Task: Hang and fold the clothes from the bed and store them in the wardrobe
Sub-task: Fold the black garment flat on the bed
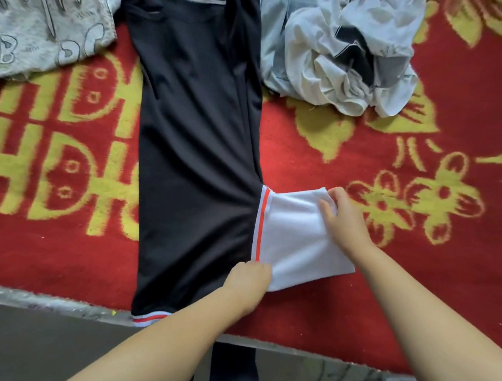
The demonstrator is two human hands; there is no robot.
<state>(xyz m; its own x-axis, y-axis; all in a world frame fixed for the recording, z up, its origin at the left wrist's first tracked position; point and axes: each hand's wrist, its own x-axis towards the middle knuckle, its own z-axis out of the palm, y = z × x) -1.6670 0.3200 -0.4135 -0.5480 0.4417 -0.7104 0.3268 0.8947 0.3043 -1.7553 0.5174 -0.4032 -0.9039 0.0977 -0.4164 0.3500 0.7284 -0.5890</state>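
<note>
Hands (296, 245) pinch white sleeve (294, 239); red blanket (66, 151) reads "HDI".

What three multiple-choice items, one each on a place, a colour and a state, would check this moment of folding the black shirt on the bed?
1. Where does the grey printed garment lie?
A. left of the black shirt
B. on the white sleeve
C. under the right hand

2. What colour is the stripe where the white sleeve joins the black shirt?
A. blue
B. red-orange
C. green

3. What is the right hand doing?
A. hanging idle off the bed
B. gripping a hanger
C. holding the sleeve's outer end

Key: 1 A, the grey garment sits at the upper left, beside the shirt on the red blanket. 2 B, a red-orange line runs along the seam. 3 C, its fingers curl over the sleeve's far edge, while the left hand grips the near corner by the seam.
</note>
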